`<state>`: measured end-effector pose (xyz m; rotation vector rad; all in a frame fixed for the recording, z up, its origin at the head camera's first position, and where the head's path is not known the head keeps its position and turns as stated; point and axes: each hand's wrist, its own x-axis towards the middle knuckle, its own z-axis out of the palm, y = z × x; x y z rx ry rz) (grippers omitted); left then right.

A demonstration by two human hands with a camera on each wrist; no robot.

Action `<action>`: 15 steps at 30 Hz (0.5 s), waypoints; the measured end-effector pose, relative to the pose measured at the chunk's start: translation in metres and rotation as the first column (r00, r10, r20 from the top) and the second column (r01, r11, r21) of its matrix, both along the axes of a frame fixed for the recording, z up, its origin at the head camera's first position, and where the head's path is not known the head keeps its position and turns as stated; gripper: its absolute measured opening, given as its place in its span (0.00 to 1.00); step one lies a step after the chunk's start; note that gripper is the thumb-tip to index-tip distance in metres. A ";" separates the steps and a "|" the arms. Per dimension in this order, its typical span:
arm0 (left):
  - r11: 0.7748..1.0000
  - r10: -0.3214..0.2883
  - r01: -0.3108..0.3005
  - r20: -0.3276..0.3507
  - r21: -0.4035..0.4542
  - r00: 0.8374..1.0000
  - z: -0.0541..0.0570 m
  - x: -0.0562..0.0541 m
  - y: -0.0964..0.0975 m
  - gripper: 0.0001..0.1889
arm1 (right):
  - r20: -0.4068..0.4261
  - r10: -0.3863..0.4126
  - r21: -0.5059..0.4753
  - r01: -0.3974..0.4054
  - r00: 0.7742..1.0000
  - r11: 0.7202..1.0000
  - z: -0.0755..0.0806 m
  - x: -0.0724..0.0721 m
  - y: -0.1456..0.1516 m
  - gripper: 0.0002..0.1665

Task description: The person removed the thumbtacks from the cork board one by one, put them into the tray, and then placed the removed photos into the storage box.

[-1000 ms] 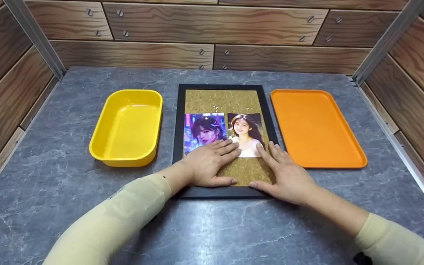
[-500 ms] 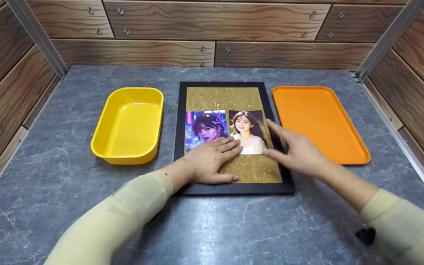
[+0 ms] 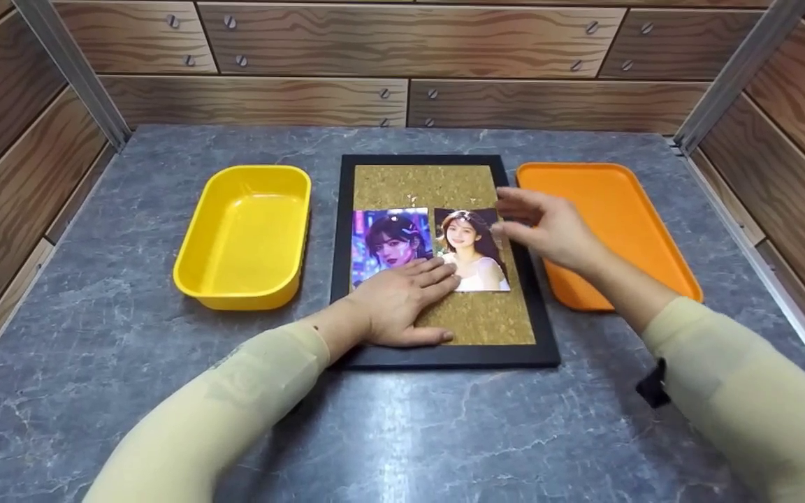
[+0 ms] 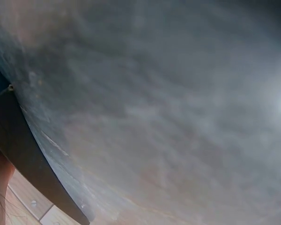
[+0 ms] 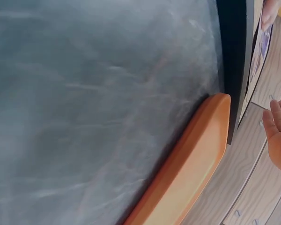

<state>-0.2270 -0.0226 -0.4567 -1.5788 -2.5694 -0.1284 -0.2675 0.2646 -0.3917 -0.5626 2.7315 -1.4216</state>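
A black-framed cork board (image 3: 472,321) lies on the table with two photo prints side by side on it. The left print (image 3: 392,234) shows a purple-blue neon portrait; the right print (image 3: 471,255) shows a person in a white top. My left hand (image 3: 406,307) rests flat across the lower part of the left print, its fingertips reaching the right print's lower left edge. Over the frame's right side, near the right print's upper corner, my right hand (image 3: 556,227) holds nothing, thumb and fingers apart. The right wrist view shows this right hand (image 5: 278,136) raised off the board.
Left of the board stands a deep yellow bin (image 3: 242,300). A flat orange tray (image 3: 612,209) lies close along the board's right side, partly under my right forearm. Wood-patterned walls (image 3: 402,42) enclose the grey marbled table (image 3: 402,433).
My right hand has lifted from the board's lower right and moved away from me, up along the right print's edge. The left hand stays where it was.
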 end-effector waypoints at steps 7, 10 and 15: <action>1.000 0.000 0.000 -0.011 -0.004 1.000 0.000 -0.002 -0.001 0.47 | 0.019 -0.044 -0.074 0.045 0.999 0.996 -0.002 -0.031 -0.009 0.32; 1.000 -0.001 0.001 -0.012 -0.006 1.000 0.000 -0.002 -0.001 0.47 | 0.046 -0.054 -0.090 0.058 0.997 0.994 -0.005 -0.041 -0.011 0.32; 1.000 -0.003 0.003 -0.006 0.003 1.000 -0.001 -0.001 -0.001 0.47 | 0.067 -0.069 -0.097 0.075 0.995 0.992 -0.007 -0.054 -0.015 0.29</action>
